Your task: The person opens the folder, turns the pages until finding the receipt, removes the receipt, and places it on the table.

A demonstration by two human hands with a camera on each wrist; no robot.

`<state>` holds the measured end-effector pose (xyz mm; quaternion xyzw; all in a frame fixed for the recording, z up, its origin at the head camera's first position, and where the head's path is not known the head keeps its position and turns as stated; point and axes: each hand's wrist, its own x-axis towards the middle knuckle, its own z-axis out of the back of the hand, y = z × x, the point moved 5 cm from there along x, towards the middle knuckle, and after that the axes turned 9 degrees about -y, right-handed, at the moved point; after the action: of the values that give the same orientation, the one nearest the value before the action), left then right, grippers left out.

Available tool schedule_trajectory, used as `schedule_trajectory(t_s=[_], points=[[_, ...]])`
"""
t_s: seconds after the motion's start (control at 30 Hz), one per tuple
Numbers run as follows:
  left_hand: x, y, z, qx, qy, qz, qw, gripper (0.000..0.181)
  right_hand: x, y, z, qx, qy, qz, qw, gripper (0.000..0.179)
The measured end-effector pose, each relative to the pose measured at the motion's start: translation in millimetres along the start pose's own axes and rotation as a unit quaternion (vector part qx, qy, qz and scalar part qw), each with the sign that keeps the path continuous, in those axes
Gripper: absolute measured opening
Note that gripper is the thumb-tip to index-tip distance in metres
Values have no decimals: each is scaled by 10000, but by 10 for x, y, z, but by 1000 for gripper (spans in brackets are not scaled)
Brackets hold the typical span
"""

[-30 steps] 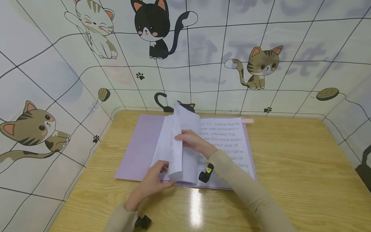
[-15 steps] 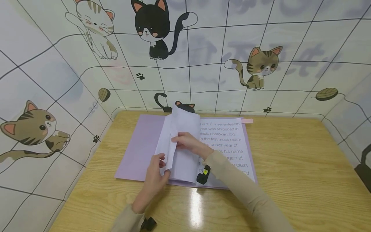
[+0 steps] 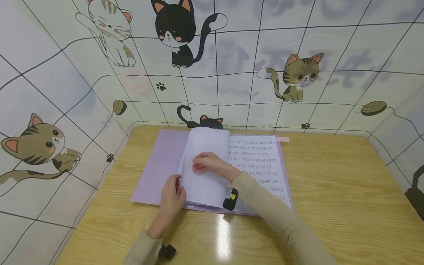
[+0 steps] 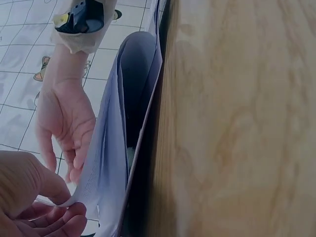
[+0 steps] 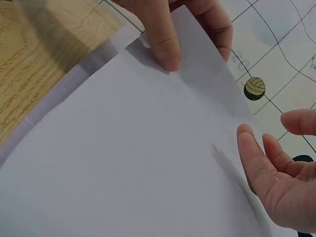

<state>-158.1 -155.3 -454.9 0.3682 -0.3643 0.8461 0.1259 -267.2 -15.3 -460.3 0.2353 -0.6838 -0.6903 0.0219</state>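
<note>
Swung leftward since earlier, the white paper page (image 3: 207, 142) mid-frame seems nearly turned, left hand (image 3: 172, 193) pinching its edge, right hand (image 3: 212, 165) loose, so I'd smooth it next.

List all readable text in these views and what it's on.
Right page: "Lin Yu's seventeenth year was shrouded in thick, unbroken fog. In the first mock exam"
Same page, partly covered: "his senior year of", "hool, his name", "again at", "he class", "red"
Lifted page: print too blurred.
Wall: faint marks, unreadable.
Yellow label on wrist camera: too small.
</note>
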Motion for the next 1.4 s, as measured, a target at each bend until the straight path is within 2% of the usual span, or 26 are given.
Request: schedule_trajectory(t_s=[0.1,0.2,0.3,0.4,0.6,0.8,0.97,1.07,1.4], points=[[6,57,6,-19,208,313,9993,39,-15,33,51,-10,-86,-34,10000,27],[13,107,-2,20,561,719,9958,45,-24,56,137,-9,-160,-87,9998,29],[8,146,-7,58,829,897,9925,51,-23,55,246,29,-212,-134,9997,31],[2,174,-11,42,945,863,9918,52,-23,43,373,17,-312,-138,9994,32],[-8,214,-37,230,1129,928,9890,41,-64,19,654,-17,-499,-147,9986,36],[-23,254,-63,457,1409,1093,9829,34,-123,6,978,77,-778,-198,9967,37],[-25,297,-84,561,1664,1280,9761,33,-174,20,1254,-50,-1000,-196,9948,40],[-26,310,-86,578,1747,1284,9745,32,-197,25,1417,-102,-1119,-160,9935,40],[-12,383,-77,637,2109,1408,9652,29,-265,-30,1902,222,-1472,-118,9888,45]])
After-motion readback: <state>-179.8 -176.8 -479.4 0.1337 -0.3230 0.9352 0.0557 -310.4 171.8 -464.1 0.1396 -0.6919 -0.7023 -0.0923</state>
